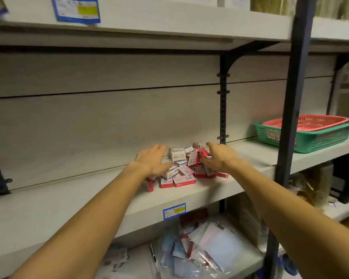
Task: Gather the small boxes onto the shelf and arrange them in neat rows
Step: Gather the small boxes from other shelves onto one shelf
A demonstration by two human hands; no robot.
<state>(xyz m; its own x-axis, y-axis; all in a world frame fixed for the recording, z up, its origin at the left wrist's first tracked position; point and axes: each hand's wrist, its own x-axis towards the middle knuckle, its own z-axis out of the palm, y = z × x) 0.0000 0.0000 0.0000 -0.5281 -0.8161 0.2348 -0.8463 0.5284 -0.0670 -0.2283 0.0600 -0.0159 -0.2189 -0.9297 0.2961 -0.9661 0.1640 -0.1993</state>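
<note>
**Both hands around the box heap**

Pale shelf (69,200) carries a jumbled heap of small boxes (184,168), red and white. Left of the heap, the left hand (152,161) lies flat, fingers straight, touching it. Right of it, the right hand (218,158) has its fingers curled against the red boxes.
</note>
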